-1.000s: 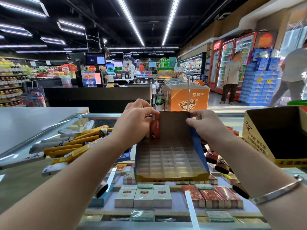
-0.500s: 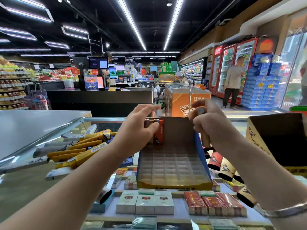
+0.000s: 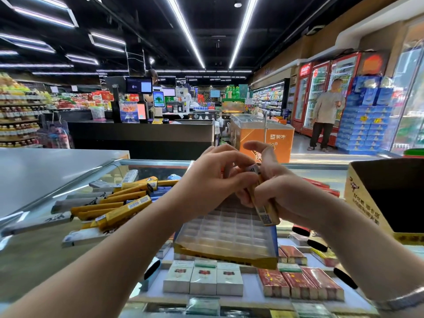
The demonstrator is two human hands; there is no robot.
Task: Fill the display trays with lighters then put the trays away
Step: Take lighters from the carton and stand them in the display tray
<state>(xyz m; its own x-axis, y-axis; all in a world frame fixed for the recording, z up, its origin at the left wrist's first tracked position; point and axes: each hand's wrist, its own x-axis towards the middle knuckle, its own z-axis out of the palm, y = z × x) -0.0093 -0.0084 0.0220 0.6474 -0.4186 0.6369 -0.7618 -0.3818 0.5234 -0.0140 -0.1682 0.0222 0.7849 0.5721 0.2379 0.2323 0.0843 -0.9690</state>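
hands: left (image 3: pixel 215 177) now meets right (image 3: pixel 282 189) | both grip lighters (image 3: pixel 263 203) (above tray (image 3: pixel 229 235))

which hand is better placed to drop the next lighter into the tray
Probably the left. The right hand grips the bundle of lighters above the display tray, so it is occupied. The left hand has its fingers at the bundle's top end, apparently pinching one lighter out.

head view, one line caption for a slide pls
Both hands, left and right, grip lighters above an empty display tray.
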